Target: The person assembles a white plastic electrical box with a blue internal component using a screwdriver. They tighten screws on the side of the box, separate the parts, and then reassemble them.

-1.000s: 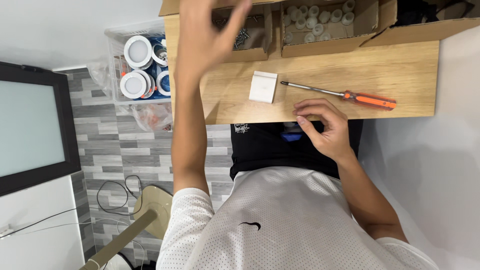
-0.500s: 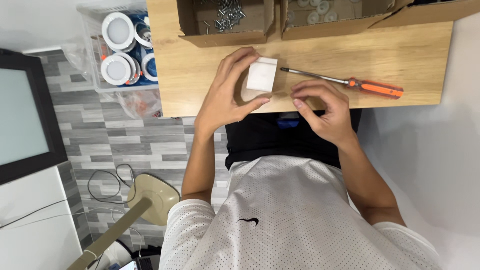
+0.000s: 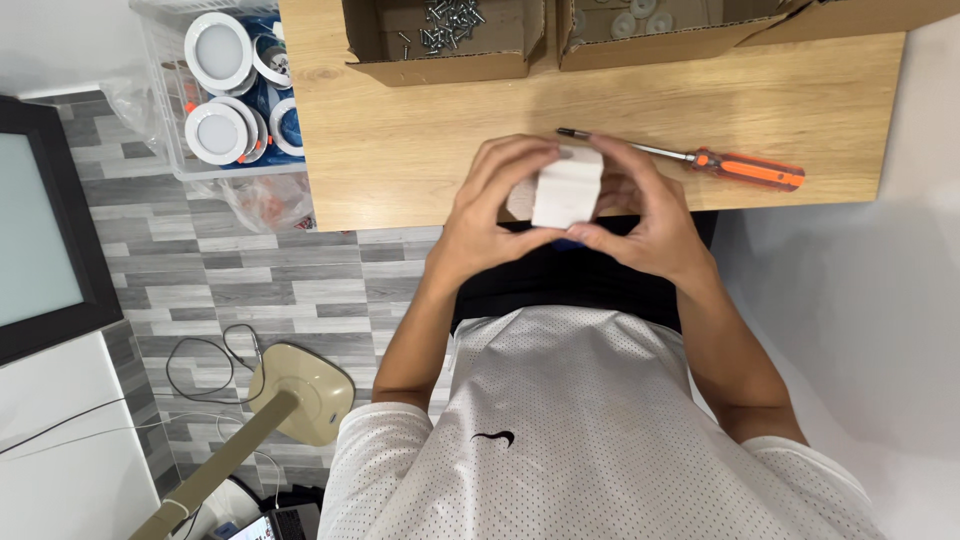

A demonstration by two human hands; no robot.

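Smooth white square block (image 3: 566,188) gripped by both hands (image 3: 495,215).

The person wears a white short-sleeved shirt (image 3: 590,430) of perforated mesh fabric, with a small black curved mark on the chest at lower centre of the frame. Black shorts (image 3: 580,280) show above it. Both forearms are bare.

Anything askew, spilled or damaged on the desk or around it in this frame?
Nothing stands out. Both the left hand and right hand hold the small white box over the desk edge. The screwdriver lies flat; the screws stay in their carton.
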